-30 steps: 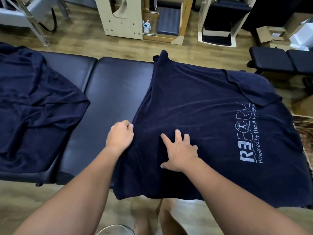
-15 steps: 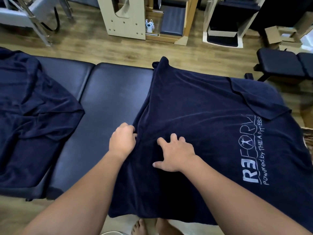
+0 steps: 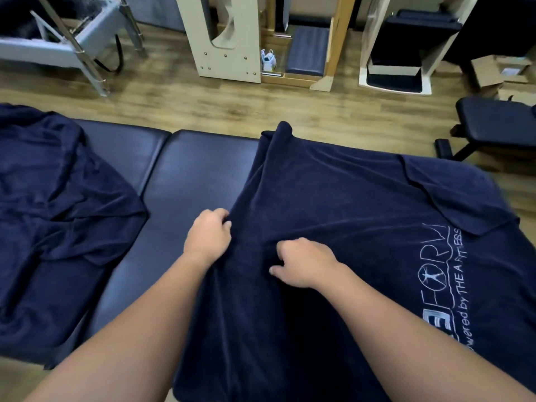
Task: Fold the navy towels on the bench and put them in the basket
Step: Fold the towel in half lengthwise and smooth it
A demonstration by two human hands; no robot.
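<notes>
A navy towel with white lettering (image 3: 348,216) lies spread over the right half of the dark padded bench (image 3: 185,175), its near edge hanging off the front. My left hand (image 3: 209,234) grips the towel's left edge with curled fingers. My right hand (image 3: 301,261) rests a little to the right, its fingers curled into the cloth and bunching it. The far right corner of this towel is folded over. A second navy towel (image 3: 52,204) lies crumpled on the bench's left end. No basket is in view.
Beyond the bench lies wooden floor (image 3: 203,105) with pale wooden equipment frames (image 3: 220,39) at the back. A metal-framed machine (image 3: 72,44) stands at the back left. A dark padded seat (image 3: 499,123) and cardboard boxes (image 3: 501,74) stand at the right.
My right hand went from flat with spread fingers to curled, gathering the cloth. My left hand shifted slightly and took the towel's left edge. The view drifted left, and the basket edge left the frame.
</notes>
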